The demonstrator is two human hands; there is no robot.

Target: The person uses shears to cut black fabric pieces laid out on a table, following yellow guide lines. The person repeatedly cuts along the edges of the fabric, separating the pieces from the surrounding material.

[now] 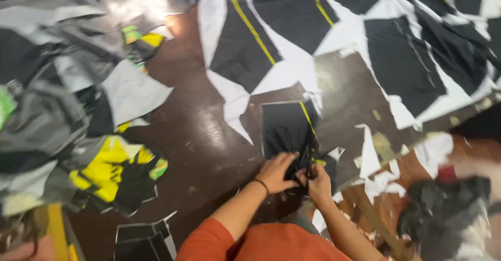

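1. Orange sleeves (245, 242) fill the bottom edge of the view, closest to the camera, and both bare forearms reach forward from them over the dark brown bench (203, 151).
2. Left hand (275, 172) lies palm down with its fingers spread and curled over the near end of a black fabric piece (286, 128); a dark band sits on that wrist.
3. Right hand (317, 182) is close beside the left one, almost touching it, its fingers pinched on the same near edge of the black fabric piece, next to the yellow stripe (308, 117) that runs along its right side.
4. Both hands are clamped on that piece, which lies flat on the bench just ahead of them, its far end pointing away from the person.
5. Larger black panels with yellow stripes on white backing paper (292, 73) are spread across the far and right part of the bench.
6. On the left, a blurred heap of grey, black and yellow scraps (104, 172) is piled up, well apart from the hands.
7. White paper offcuts (370, 156) lie scattered just right of the hands, and a dark crumpled bundle (443, 214) sits at the lower right.
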